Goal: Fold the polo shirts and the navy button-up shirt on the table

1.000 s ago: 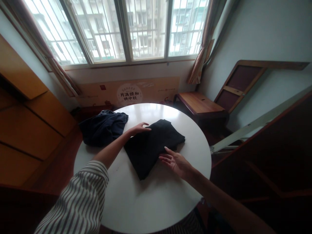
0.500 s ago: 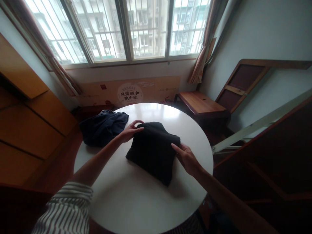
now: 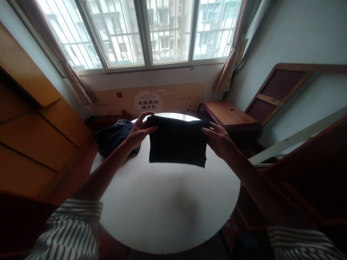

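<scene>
A folded piece of black cloth [image 3: 177, 144], its exact kind not clear, hangs raised above the round white table [image 3: 162, 213]. My left hand [image 3: 140, 130] pinches its upper left corner between thumb and fingers. At the upper right corner my right hand [image 3: 218, 137] grips it the same way. The cloth's top edge is folded over and its lower edge hangs free. Behind my left forearm a crumpled dark blue garment [image 3: 112, 136] lies on the table's left side.
A wooden bench [image 3: 230, 115] stands beyond the table at the right, near a leaning wooden frame [image 3: 276, 90]. Orange-brown cabinets [image 3: 35, 133] line the left. A printed panel [image 3: 173, 95] rests under the barred window [image 3: 168, 32].
Both hands have lifted the black cloth off the table and drawn it straight between them. It lay slanted on the tabletop before. The blue garment stays in place.
</scene>
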`<state>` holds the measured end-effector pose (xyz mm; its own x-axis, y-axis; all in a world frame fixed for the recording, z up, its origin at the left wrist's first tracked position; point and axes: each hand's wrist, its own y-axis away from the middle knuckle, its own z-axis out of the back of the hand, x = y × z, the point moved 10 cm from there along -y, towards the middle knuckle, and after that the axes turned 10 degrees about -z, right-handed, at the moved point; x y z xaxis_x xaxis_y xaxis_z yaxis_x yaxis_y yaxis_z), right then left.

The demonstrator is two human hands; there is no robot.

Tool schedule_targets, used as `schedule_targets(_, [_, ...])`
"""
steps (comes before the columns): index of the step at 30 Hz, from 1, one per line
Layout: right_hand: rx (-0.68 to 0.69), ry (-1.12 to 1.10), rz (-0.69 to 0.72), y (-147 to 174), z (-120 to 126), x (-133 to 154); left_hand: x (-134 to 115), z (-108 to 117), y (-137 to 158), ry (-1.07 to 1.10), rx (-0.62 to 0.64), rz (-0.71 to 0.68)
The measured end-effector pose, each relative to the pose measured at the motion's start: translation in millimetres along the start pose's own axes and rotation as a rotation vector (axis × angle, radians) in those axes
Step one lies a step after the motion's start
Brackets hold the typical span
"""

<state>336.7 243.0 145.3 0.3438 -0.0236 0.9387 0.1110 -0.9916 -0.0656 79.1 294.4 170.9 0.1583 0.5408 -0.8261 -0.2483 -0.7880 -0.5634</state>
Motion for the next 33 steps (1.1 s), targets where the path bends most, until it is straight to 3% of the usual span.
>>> schedule_targets(3, [-0.021,0.02,0.123,-26.1,2.3,19.6,-6.7,7.6,-14.1,-0.038,-0.106,-0.106])
schedule_targets(5, [-0.083,0.034,0.112,-33.2,11.7,11.5,2.1,6.7,-2.6,-0.026,-0.124,-0.058])
schedule_targets(8, [-0.122,0.091,-0.067,-29.7,25.6,-38.3,45.6,-2.3,43.1,0.022,-0.074,0.177])
schedule_targets(11, [-0.044,0.237,-0.263,-12.6,29.9,-100.9,100.4,-14.5,103.5,-0.027,0.036,0.457])
schedule_targets(13, [-0.005,0.328,-0.309,1.1,31.5,-126.0,121.4,-24.8,134.5,-0.063,0.133,0.556])
schedule_targets(15, [0.018,0.335,-0.307,13.5,31.4,-133.9,121.4,-34.4,148.7,-0.087,0.201,0.519])
schedule_targets(20, [0.113,0.178,-0.277,35.1,22.6,-120.2,78.0,-47.3,149.2,-0.324,0.264,0.209])
schedule_targets(25, [0.16,0.27,-0.21,38.8,20.3,-112.9,67.6,-63.0,146.2,-0.526,0.339,0.12])
schedule_targets(27, [0.085,0.369,-0.129,35.3,26.7,-106.0,73.9,-59.7,138.3,-0.523,0.265,0.141])
schedule_targets(29, [-0.055,0.394,-0.053,31.5,39.1,-97.0,87.2,-46.2,129.2,-0.42,0.089,0.217])
schedule_targets(31, [-0.171,0.331,-0.041,28.2,51.4,-95.4,111.6,-30.0,127.6,-0.236,-0.108,0.394])
schedule_targets(33, [-0.196,0.25,-0.125,23.4,57.0,-106.7,136.4,-23.1,133.3,-0.048,-0.221,0.607])
